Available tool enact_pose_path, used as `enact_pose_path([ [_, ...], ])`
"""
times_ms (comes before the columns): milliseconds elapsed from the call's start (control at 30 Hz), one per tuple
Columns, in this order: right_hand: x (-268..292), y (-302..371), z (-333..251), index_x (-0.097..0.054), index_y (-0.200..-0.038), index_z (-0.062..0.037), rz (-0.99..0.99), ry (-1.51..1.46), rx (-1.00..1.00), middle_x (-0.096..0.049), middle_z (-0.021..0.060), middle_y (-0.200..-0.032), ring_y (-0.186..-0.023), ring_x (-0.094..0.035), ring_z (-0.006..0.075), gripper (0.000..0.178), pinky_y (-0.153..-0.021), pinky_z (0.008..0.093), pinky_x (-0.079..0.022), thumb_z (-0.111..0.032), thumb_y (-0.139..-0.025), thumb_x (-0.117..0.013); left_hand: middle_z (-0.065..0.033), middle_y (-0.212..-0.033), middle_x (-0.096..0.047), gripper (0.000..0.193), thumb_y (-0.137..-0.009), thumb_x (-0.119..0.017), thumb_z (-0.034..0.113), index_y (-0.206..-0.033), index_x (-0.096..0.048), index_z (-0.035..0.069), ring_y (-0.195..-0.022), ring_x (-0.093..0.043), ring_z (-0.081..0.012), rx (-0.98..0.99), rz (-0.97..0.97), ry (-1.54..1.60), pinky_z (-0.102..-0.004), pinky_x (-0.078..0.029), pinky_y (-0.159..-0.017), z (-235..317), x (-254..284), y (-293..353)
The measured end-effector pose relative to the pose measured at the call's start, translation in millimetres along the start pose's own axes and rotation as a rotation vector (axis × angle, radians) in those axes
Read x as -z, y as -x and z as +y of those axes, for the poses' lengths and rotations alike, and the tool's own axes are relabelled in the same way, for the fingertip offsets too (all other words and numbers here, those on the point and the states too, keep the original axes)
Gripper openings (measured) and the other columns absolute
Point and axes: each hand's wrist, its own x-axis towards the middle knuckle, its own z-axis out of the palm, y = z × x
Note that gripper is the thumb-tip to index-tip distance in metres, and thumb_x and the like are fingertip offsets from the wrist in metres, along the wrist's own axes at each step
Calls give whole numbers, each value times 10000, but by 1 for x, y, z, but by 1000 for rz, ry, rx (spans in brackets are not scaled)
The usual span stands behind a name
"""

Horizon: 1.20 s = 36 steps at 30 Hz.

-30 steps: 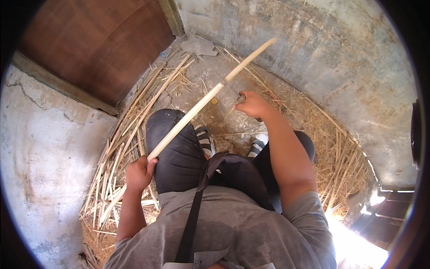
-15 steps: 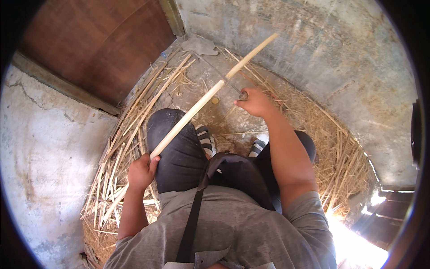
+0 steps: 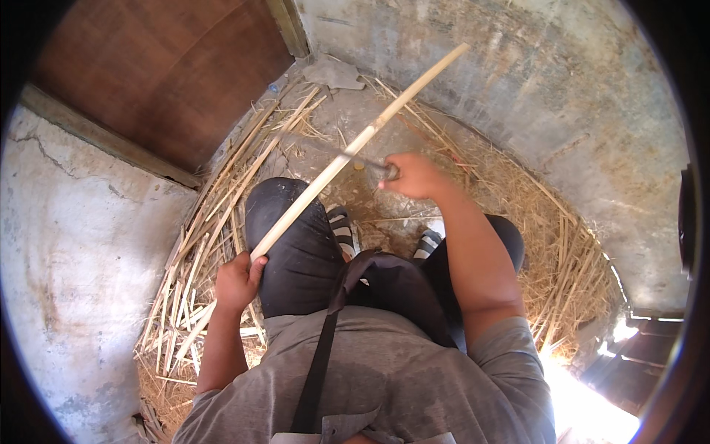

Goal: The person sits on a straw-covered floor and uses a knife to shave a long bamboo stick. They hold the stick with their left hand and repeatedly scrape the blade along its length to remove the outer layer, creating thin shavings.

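Observation:
A long pale bamboo strip (image 3: 325, 176) slants from beside my left knee up toward the far wall. My left hand (image 3: 238, 281) is closed around its lower part, thumb along the top. In my right hand (image 3: 414, 176) is the dark handle of a knife (image 3: 367, 162), gripped in a fist. The knife's thin blade meets the strip about midway along, pointing left; motion blurs it, and its tip is hard to make out. The strip passes over my left knee, and its far end stands free in the air.
Split bamboo strips (image 3: 196, 270) lie heaped along the left wall. Fine shavings and more strips (image 3: 566, 274) cover the floor at right. A brown panel (image 3: 163, 74) stands at the far left, and a stained wall (image 3: 503, 81) curves around the far side.
My right hand has drawn the knife nearer along the strip, down and slightly left. The left hand keeps its hold almost in place; the strip's far end has risen slightly.

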Motion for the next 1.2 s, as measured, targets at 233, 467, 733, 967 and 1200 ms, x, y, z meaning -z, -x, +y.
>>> enact_pose_path([
  [233, 10, 0, 40, -622, -1290, 3, 276, -198, -305, -681, 244, -1181, -1086, -661, 391, 627, -934, 454, -512, -376, -813, -773, -201, -607, -585, 519, -950, -656, 489, -742, -544, 27, -598, -600, -444, -7, 4, -5, -504, -452, -549, 6, 3, -3],
  [467, -23, -7, -1, -651, -1239, -11, -19, -12, 34, -681, 240, -1167, -1091, -653, 404, 576, -933, 443, -516, -366, -800, -768, -204, -613, -593, 517, -952, -650, 495, -753, -547, 29, -606, -610, -446, 7, -4, 9, -503, -458, -551, 2, 1, -2],
  [733, 1, -5, 27, -662, -1210, -17, 204, -126, -192, -696, 233, -1121, -1086, -657, 395, 534, -923, 452, -511, -376, -826, -758, -202, -607, -586, 516, -958, -645, 487, -743, -538, 30, -597, -601, -447, -10, 11, -14, -508, -450, -546, 5, 2, -2],
  [967, -8, -3, 33, -660, -1197, -10, 247, -127, -136, -692, 235, -1115, -1077, -654, 397, 535, -923, 458, -509, -372, -817, -762, -203, -611, -586, 521, -956, -646, 492, -743, -537, 29, -595, -599, -445, -1, -8, 3, -508, -450, -546, 4, 1, -3],
  [1200, -16, -5, -18, -667, -1185, -7, -109, 63, 72, -689, 238, -1110, -1043, -664, 406, 522, -897, 468, -520, -368, -820, -758, -210, -620, -594, 513, -955, -650, 485, -748, -540, 28, -610, -608, -450, 19, 1, -29, -510, -454, -551, 8, 5, -2],
])
